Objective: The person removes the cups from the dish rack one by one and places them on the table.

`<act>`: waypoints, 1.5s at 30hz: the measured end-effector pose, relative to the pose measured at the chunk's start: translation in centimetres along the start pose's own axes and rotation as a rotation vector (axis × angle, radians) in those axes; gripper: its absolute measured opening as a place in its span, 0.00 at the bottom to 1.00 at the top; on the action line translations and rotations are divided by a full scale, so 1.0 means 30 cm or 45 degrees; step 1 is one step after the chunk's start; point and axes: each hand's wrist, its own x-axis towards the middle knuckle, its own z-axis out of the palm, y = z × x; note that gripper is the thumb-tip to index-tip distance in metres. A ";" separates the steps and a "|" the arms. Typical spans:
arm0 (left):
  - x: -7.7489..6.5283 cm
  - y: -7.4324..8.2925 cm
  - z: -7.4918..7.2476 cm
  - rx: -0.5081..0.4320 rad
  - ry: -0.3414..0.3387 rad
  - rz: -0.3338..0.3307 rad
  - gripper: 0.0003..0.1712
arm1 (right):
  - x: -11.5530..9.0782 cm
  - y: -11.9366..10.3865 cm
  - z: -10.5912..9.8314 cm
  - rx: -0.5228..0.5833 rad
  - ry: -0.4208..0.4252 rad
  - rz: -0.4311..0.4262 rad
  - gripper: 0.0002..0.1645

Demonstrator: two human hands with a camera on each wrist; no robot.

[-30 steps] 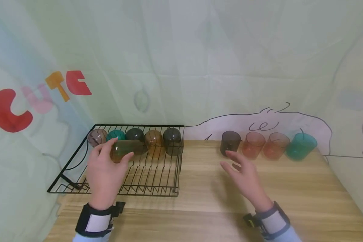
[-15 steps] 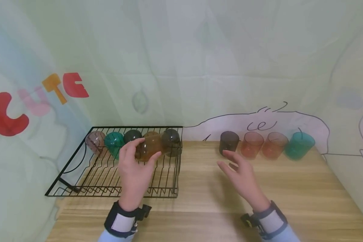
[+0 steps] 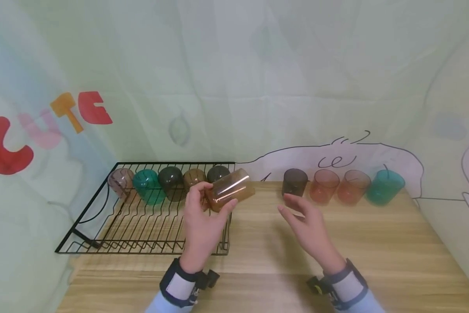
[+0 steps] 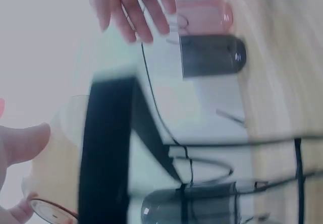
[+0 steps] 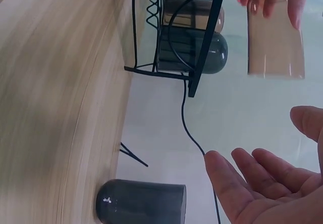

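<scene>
My left hand [image 3: 204, 217] grips an amber see-through cup [image 3: 231, 189] near its base, above the right edge of the black wire rack [image 3: 156, 241]. The cup is tilted, its mouth pointing right and a little up. In the right wrist view the same amber cup [image 5: 275, 42] hangs from the fingertips, clear of the rack. My right hand [image 3: 310, 226] hovers over the table, fingers apart and bent loosely, with nothing in it. Closest to it stands an upright dark grey cup [image 3: 294, 182], also seen as a grey cup [image 5: 141, 202] in the right wrist view.
Along the rack's back, several cups stand upside down: pinkish, a teal one [image 3: 150, 184], dark grey and brown. Right of the grey cup, two red cups [image 3: 324, 187] and a green cup [image 3: 385, 188] stand upright on the wooden table [image 3: 265, 278], before a printed cloth.
My left hand has carried the amber cup rightward across the rack, and the cup's mouth has swung upward slightly. My right hand has stayed nearly still.
</scene>
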 end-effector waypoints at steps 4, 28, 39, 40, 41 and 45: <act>-0.017 0.008 0.039 -0.086 -0.046 -0.028 0.34 | -0.004 -0.006 0.009 -0.002 -0.041 0.021 0.31; -0.086 0.040 0.135 0.004 -0.252 -0.069 0.46 | -0.003 -0.036 0.037 0.140 -0.142 0.049 0.31; -0.086 0.036 0.145 -0.099 -0.385 -0.003 0.42 | 0.006 -0.037 0.038 0.244 -0.122 0.016 0.36; -0.086 0.036 0.146 -0.110 -0.396 0.014 0.41 | 0.006 -0.039 0.038 0.253 -0.119 0.015 0.37; -0.085 0.037 0.147 -0.117 -0.405 0.028 0.40 | 0.007 -0.041 0.038 0.260 -0.116 0.011 0.39; -0.084 0.040 0.148 -0.122 -0.436 0.032 0.38 | 0.004 -0.060 0.035 0.272 -0.114 0.023 0.43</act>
